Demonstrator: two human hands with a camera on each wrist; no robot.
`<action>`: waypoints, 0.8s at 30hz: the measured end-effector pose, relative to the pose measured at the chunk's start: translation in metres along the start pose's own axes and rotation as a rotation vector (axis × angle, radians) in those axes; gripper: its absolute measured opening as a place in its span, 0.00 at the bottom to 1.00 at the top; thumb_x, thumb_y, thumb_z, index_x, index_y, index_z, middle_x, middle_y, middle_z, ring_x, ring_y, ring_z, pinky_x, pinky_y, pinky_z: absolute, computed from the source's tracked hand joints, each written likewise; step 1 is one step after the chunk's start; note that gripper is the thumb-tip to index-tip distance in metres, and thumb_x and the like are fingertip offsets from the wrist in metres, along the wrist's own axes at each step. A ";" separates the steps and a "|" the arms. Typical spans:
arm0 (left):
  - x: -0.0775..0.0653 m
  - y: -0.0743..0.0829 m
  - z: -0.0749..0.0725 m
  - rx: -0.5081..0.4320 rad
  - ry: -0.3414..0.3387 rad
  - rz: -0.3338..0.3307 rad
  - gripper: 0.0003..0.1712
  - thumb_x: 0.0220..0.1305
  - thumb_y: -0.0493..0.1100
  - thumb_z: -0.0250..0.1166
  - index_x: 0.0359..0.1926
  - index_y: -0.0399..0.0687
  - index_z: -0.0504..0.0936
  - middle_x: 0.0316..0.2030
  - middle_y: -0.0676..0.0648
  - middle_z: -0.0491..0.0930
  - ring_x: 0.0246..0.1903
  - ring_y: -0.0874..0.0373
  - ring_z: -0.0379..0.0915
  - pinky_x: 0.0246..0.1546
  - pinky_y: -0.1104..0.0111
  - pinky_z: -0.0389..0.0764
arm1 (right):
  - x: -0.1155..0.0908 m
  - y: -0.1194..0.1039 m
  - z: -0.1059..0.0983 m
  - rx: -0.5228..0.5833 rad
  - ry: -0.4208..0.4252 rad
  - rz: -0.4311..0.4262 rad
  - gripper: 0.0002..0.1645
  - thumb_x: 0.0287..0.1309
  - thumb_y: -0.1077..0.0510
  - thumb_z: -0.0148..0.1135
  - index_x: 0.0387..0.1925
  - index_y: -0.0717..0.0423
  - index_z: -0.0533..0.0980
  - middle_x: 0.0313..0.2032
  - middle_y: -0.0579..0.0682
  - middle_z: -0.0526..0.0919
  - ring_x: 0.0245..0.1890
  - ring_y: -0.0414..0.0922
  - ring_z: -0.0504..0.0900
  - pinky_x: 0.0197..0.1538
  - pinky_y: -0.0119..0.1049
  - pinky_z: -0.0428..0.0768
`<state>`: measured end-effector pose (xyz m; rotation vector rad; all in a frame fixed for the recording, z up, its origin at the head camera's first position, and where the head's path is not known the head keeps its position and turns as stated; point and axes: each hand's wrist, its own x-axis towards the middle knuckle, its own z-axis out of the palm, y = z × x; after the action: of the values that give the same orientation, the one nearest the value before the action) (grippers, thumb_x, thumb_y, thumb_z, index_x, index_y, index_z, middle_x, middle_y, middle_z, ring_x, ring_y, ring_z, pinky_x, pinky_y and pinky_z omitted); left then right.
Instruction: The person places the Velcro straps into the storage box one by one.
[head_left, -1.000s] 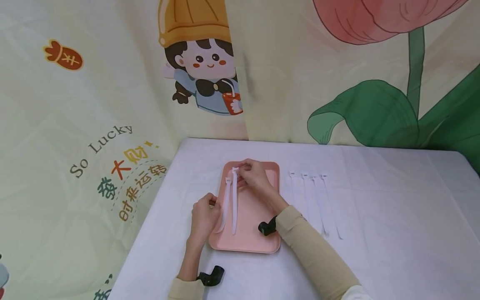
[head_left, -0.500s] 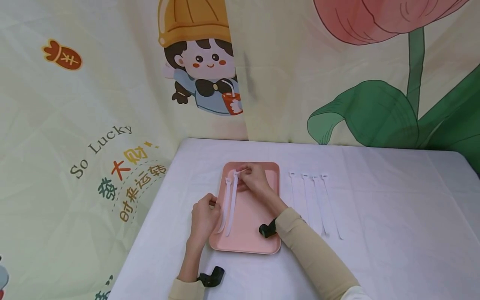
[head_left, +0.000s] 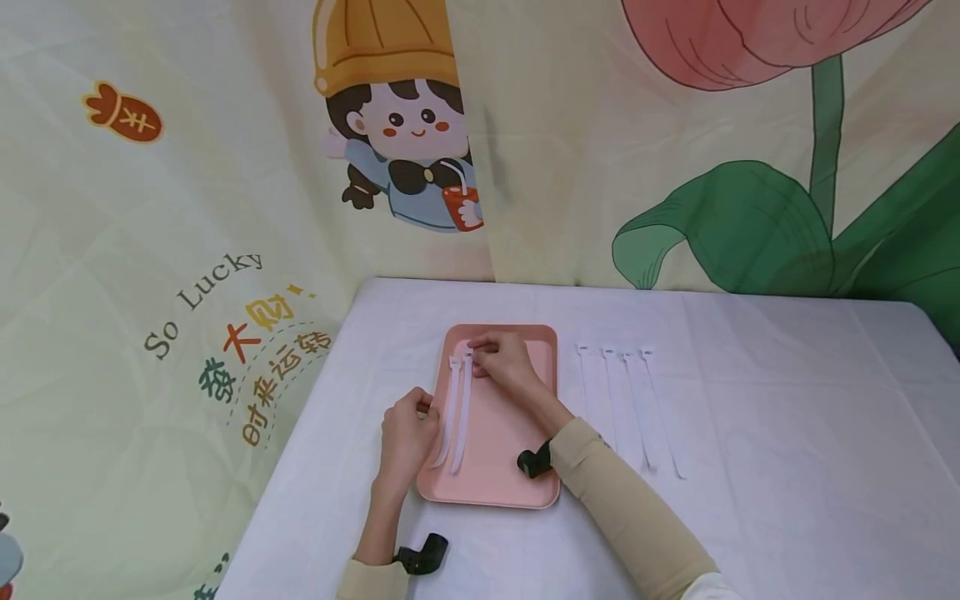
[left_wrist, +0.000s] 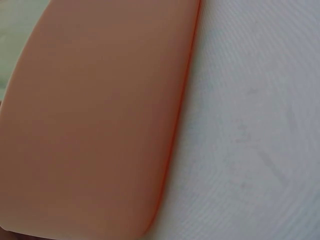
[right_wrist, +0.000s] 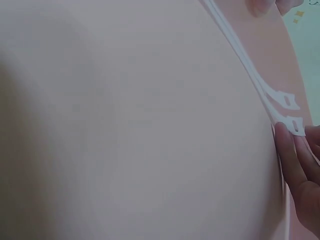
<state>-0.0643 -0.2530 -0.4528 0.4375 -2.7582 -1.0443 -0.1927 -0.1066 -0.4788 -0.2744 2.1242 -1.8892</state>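
Note:
In the head view a pink tray (head_left: 510, 450) lies on the table with two white cable ties side by side along its left part. My left hand (head_left: 407, 433) grips the tray's left rim; its fingertips also show at the top of the right wrist view. My right hand (head_left: 508, 364) is over the tray's far end, its thumb and fingers around the slotted head of the inner cable tie (head_left: 461, 417). Just left of that one lies the outer cable tie (head_left: 447, 417). The right wrist view shows both heads close together, fingertips at the nearer head (right_wrist: 296, 125).
To the right of the tray, several more white cable ties (head_left: 636, 408) lie in a row on the white-covered table (head_left: 787, 417), heads at the far end. A printed cloth (head_left: 555, 167) hangs behind the table. Black wrist cameras (head_left: 423, 554) sit on both wrists.
The inner cable tie has come down toward me and its tail has swung left, nearly parallel to the outer one. My right hand has lowered slightly with it. The left hand stays at the rim.

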 end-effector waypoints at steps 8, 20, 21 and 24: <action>0.000 -0.002 0.000 -0.001 -0.015 -0.007 0.04 0.64 0.31 0.62 0.36 0.35 0.83 0.32 0.39 0.86 0.28 0.51 0.80 0.27 0.64 0.77 | -0.003 -0.002 -0.002 -0.054 0.007 -0.028 0.14 0.66 0.70 0.60 0.51 0.68 0.82 0.44 0.62 0.87 0.28 0.45 0.86 0.36 0.35 0.86; 0.000 0.000 0.001 0.011 -0.018 -0.007 0.05 0.64 0.31 0.61 0.37 0.35 0.83 0.34 0.38 0.87 0.30 0.49 0.82 0.29 0.61 0.79 | -0.011 -0.012 -0.011 -0.021 0.021 -0.019 0.16 0.66 0.69 0.58 0.53 0.66 0.82 0.47 0.62 0.87 0.36 0.59 0.88 0.40 0.44 0.87; 0.000 0.000 0.001 0.010 -0.018 -0.008 0.05 0.64 0.30 0.61 0.37 0.35 0.83 0.34 0.37 0.87 0.30 0.48 0.82 0.29 0.61 0.79 | -0.012 -0.014 -0.013 -0.009 0.015 -0.023 0.16 0.67 0.69 0.58 0.54 0.67 0.81 0.47 0.62 0.87 0.37 0.60 0.88 0.41 0.46 0.87; 0.000 0.000 0.001 0.010 -0.017 -0.013 0.05 0.64 0.31 0.61 0.37 0.35 0.83 0.34 0.38 0.87 0.30 0.48 0.82 0.29 0.60 0.80 | -0.018 -0.021 -0.018 0.026 -0.001 -0.027 0.16 0.68 0.68 0.59 0.54 0.69 0.81 0.45 0.64 0.87 0.39 0.61 0.88 0.45 0.50 0.87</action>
<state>-0.0644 -0.2526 -0.4534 0.4498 -2.7805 -1.0423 -0.1824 -0.0867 -0.4549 -0.2996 2.1032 -1.9297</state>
